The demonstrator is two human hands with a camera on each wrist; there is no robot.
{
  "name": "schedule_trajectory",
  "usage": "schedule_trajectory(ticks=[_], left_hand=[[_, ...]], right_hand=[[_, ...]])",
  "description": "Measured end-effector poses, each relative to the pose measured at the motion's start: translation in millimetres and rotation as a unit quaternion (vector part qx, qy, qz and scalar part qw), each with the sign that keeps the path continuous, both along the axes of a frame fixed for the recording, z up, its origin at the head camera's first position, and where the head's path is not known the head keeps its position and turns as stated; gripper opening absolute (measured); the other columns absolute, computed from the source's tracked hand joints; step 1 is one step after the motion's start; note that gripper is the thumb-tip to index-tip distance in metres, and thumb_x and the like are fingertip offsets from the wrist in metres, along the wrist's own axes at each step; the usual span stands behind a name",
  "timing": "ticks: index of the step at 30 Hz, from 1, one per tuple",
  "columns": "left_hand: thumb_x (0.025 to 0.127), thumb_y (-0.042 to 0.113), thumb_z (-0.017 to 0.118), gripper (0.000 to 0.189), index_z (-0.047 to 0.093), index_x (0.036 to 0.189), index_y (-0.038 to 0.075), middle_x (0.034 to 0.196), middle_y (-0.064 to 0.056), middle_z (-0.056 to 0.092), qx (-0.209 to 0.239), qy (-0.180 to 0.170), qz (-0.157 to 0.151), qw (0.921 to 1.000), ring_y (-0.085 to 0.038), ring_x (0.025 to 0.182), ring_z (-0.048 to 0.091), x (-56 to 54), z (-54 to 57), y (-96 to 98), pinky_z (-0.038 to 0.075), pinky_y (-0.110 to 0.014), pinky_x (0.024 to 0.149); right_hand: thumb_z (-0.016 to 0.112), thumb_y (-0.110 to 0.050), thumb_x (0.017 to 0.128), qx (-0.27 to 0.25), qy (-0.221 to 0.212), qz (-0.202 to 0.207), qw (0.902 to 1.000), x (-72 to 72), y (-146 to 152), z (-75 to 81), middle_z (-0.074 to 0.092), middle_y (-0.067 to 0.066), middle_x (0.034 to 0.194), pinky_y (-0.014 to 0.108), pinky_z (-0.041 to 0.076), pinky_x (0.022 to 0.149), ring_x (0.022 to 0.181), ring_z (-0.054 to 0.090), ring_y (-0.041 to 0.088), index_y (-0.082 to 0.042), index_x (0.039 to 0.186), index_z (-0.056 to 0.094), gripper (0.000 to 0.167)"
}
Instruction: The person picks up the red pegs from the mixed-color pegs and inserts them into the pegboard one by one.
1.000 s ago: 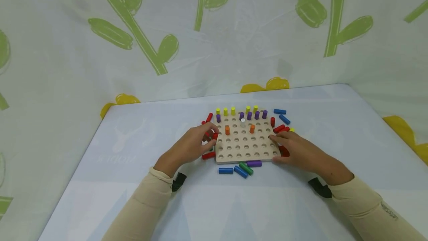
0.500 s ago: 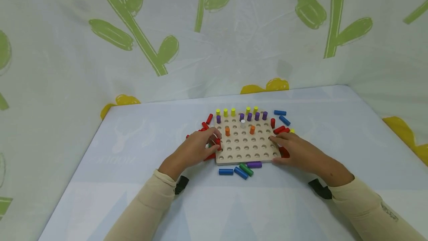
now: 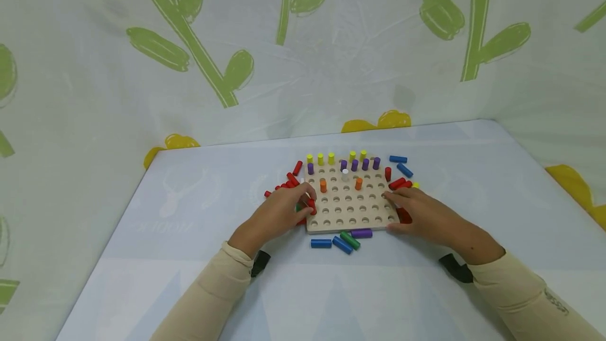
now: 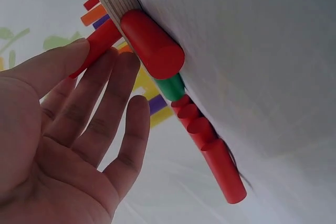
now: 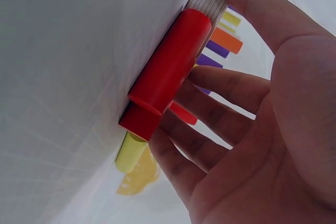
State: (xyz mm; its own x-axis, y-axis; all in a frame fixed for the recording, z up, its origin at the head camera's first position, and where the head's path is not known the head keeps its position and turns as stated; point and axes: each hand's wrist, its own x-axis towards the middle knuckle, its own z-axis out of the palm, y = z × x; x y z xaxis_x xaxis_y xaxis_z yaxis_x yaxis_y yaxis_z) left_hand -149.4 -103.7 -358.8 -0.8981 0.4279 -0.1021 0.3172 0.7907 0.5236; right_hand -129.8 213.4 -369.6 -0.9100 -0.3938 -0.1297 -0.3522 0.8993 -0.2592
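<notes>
A pale wooden pegboard (image 3: 344, 216) lies on the table between both hands. My left hand (image 3: 271, 213) pinches a red peg (image 4: 100, 45) between thumb and fingers; the peg stands tilted at the board's left side, over the outer holes. Whether its lower end is in a hole is hidden. My right hand (image 3: 421, 209) rests against the right edge, thumb near the front corner and fingers extended along the side, holding no peg. Yellow pegs (image 3: 331, 158), purple pegs (image 3: 355, 165), a white peg (image 3: 345, 174) and two orange pegs (image 3: 323, 186) stand upright in holes.
Loose red pegs (image 3: 292, 179) lie left of the board, with a green peg (image 4: 171, 87) among them. Blue pegs (image 3: 321, 243), a green and a purple peg (image 3: 362, 233) lie in front. More red pegs (image 3: 397, 183) and blue pegs (image 3: 404, 170) lie on the right.
My left hand has moved right and slightly nearer me, carrying the red peg from beside the board to over its left holes. The right hand has stayed at the board's edge.
</notes>
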Motion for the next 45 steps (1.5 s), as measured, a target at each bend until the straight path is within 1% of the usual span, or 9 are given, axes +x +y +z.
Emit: schedule_trajectory(ticks=[9,13,17,23,27,30,34,37,45], left_hand=[[0.09,0.023,0.076,0.028,0.063,0.115,0.023,0.104,0.003,0.074,-0.008,0.003,-0.005,1.0,-0.01,0.089,0.064,-0.1,-0.9,-0.7,0.055,-0.019,0.073],[0.091,0.022,0.075,0.028,0.063,0.116,0.022,0.105,0.003,0.074,-0.018,0.004,-0.016,0.9997,-0.009,0.09,0.065,-0.6,-2.7,-0.5,0.056,-0.02,0.079],[0.091,0.023,0.075,0.03,0.063,0.118,0.021,0.107,0.003,0.075,-0.024,0.017,-0.028,0.9992,-0.009,0.093,0.066,-1.1,-3.3,0.4,0.057,-0.023,0.086],[0.091,0.028,0.074,0.036,0.063,0.125,0.021,0.11,0.004,0.073,-0.021,0.035,-0.033,0.9986,-0.011,0.096,0.066,-1.0,1.9,-3.2,0.056,-0.025,0.084],[0.091,0.028,0.074,0.037,0.064,0.126,0.022,0.115,0.003,0.07,-0.013,0.05,-0.023,0.9984,-0.014,0.101,0.064,-2.1,10.2,-13.1,0.057,-0.031,0.089],[0.091,0.022,0.074,0.036,0.065,0.126,0.019,0.118,0.001,0.07,-0.006,0.059,-0.011,0.9982,-0.017,0.107,0.063,-3.7,14.9,-22.5,0.057,-0.035,0.093],[0.091,0.015,0.074,0.035,0.065,0.125,0.017,0.119,0.0,0.068,-0.013,0.072,0.014,0.9972,-0.019,0.106,0.063,-7.7,18.7,-33.3,0.058,-0.035,0.09],[0.09,0.014,0.075,0.034,0.066,0.123,0.017,0.116,-0.002,0.068,-0.033,0.073,0.03,0.9963,-0.02,0.103,0.063,-12.8,17.8,-39.1,0.06,-0.033,0.087],[0.089,0.011,0.076,0.029,0.07,0.116,0.017,0.114,-0.004,0.067,-0.066,0.05,0.041,0.9957,-0.023,0.104,0.064,-22.8,10.2,-51.7,0.059,-0.036,0.089]], right_hand=[[0.079,-0.045,0.083,-0.003,-0.004,0.0,1.0,-1.8,-1,0.5,0.053,0.024,0.14,0.056,0.05,0.1,0.128,0.051,0.042,-0.004,0.146,0.049,0.081],[0.079,-0.046,0.083,0.002,-0.003,0.002,1.0,-1.2,0,-1.9,0.053,0.024,0.141,0.055,0.051,0.1,0.128,0.051,0.042,-0.005,0.146,0.049,0.081],[0.08,-0.044,0.082,0.004,0.012,0.004,0.9999,-0.5,2,-3.3,0.054,0.024,0.139,0.055,0.052,0.099,0.127,0.052,0.042,-0.005,0.145,0.051,0.08],[0.08,-0.043,0.082,0.004,0.011,0.005,0.9999,0.3,3,-5.0,0.054,0.025,0.14,0.055,0.052,0.098,0.128,0.052,0.043,-0.005,0.145,0.051,0.08],[0.08,-0.044,0.082,0.004,0.011,0.007,0.9999,0.3,3,-4.6,0.054,0.024,0.14,0.056,0.052,0.098,0.128,0.052,0.043,-0.005,0.145,0.051,0.08],[0.08,-0.044,0.082,0.002,0.007,0.007,0.9999,0.3,2,-4.5,0.053,0.025,0.14,0.056,0.052,0.098,0.128,0.051,0.044,-0.005,0.146,0.05,0.08],[0.079,-0.046,0.083,0.003,-0.001,0.007,1.0,-0.4,2,-3.7,0.052,0.025,0.142,0.057,0.051,0.098,0.129,0.05,0.044,-0.006,0.146,0.049,0.081],[0.078,-0.048,0.083,0.005,-0.004,0.003,1.0,-0.5,3,-3.3,0.051,0.025,0.142,0.058,0.051,0.098,0.129,0.049,0.044,-0.006,0.147,0.049,0.081],[0.078,-0.046,0.084,0.001,0.003,0.009,1.0,-1.4,3,-2.5,0.052,0.025,0.141,0.057,0.052,0.097,0.127,0.051,0.044,-0.005,0.146,0.05,0.079]])
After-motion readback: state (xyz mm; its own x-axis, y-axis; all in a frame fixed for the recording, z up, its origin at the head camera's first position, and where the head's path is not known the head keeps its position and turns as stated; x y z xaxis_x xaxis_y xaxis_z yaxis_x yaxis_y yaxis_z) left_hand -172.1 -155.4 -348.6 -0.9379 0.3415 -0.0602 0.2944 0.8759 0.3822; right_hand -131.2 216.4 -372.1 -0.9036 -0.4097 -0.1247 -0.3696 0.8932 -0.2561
